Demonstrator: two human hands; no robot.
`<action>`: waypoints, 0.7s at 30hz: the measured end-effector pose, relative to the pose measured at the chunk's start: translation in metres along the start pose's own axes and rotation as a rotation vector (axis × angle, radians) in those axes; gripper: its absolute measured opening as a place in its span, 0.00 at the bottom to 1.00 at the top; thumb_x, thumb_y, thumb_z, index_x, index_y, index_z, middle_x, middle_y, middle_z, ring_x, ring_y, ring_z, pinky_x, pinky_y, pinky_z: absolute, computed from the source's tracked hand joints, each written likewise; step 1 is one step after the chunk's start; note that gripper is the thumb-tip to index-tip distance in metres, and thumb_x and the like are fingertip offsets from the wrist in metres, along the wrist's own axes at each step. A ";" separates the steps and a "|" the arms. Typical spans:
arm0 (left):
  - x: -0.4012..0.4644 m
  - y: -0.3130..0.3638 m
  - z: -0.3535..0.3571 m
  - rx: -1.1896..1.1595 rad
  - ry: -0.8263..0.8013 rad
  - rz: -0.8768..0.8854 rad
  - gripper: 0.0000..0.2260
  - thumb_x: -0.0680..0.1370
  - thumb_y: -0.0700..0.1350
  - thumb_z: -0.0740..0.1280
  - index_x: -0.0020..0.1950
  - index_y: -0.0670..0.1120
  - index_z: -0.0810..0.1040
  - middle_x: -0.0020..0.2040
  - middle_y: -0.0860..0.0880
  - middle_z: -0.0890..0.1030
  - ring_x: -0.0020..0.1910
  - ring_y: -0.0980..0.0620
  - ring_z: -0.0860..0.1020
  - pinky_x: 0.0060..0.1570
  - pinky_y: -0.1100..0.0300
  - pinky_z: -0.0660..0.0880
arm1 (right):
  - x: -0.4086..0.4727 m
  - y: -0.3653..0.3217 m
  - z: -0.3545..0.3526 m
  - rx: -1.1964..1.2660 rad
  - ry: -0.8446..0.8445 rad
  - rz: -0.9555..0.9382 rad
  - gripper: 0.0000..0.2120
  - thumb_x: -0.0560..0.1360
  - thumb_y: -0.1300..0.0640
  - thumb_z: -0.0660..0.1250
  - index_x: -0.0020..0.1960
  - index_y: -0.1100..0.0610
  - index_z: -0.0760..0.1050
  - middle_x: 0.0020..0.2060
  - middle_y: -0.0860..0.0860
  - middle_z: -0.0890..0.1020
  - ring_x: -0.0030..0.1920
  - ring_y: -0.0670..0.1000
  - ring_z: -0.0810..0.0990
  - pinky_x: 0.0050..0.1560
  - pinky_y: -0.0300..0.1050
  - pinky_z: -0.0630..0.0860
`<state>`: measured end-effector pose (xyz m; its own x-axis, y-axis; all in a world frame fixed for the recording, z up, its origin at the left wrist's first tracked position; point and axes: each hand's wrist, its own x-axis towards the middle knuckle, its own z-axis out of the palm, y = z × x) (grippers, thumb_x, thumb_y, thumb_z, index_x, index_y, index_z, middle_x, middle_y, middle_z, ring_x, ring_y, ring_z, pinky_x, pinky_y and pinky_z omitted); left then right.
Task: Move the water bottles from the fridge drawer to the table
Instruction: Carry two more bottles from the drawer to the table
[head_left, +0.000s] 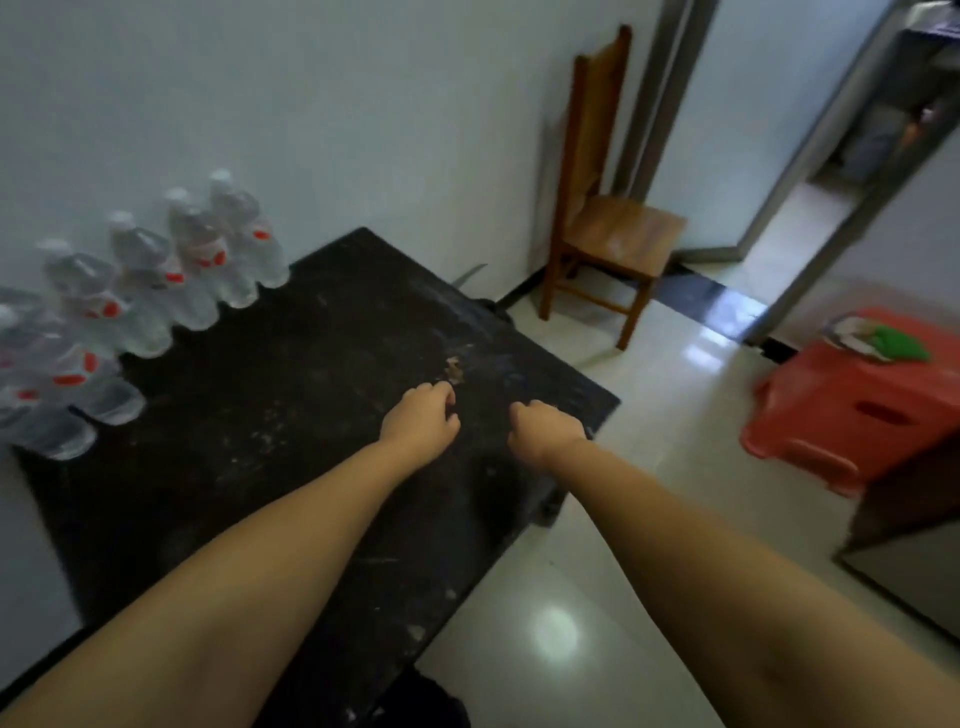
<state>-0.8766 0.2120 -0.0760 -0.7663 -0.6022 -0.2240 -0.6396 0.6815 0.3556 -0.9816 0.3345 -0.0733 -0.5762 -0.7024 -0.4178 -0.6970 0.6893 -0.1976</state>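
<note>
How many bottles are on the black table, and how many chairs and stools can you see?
Water bottles on the table: 6 clearly showing; the blurry left edge may hide more
Wooden chair: 1
Red stool: 1
Total: 8 things

Both forearms are bare to the frame's edge (no sleeves, watch or rings visible).

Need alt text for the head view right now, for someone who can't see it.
Both hands, left hand and right hand, hang loosely curled and hold nothing over the black table. Clear water bottles with red labels stand in a row along the wall. A wooden chair and red stool stand beyond.
</note>
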 end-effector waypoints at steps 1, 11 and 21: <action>-0.002 0.028 0.010 0.010 -0.025 0.051 0.11 0.79 0.47 0.64 0.60 0.49 0.73 0.56 0.48 0.75 0.54 0.49 0.75 0.53 0.51 0.77 | -0.014 0.026 0.000 0.016 0.013 0.036 0.17 0.80 0.55 0.58 0.67 0.58 0.69 0.63 0.58 0.73 0.62 0.61 0.74 0.60 0.55 0.73; -0.029 0.270 0.091 0.072 -0.225 0.510 0.16 0.79 0.45 0.62 0.67 0.46 0.70 0.60 0.45 0.76 0.55 0.46 0.76 0.55 0.50 0.77 | -0.156 0.260 -0.001 0.154 0.163 0.481 0.15 0.80 0.59 0.56 0.64 0.60 0.69 0.63 0.59 0.71 0.62 0.61 0.73 0.59 0.51 0.72; -0.026 0.450 0.153 0.296 -0.350 0.954 0.16 0.77 0.47 0.63 0.64 0.45 0.72 0.62 0.44 0.75 0.59 0.44 0.75 0.58 0.54 0.74 | -0.241 0.386 -0.001 0.320 0.215 0.892 0.17 0.80 0.54 0.58 0.66 0.59 0.70 0.64 0.58 0.72 0.63 0.60 0.73 0.60 0.52 0.72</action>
<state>-1.1541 0.5978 -0.0487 -0.9040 0.3574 -0.2346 0.2833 0.9117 0.2975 -1.1119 0.7696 -0.0475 -0.9242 0.1065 -0.3667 0.1650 0.9775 -0.1318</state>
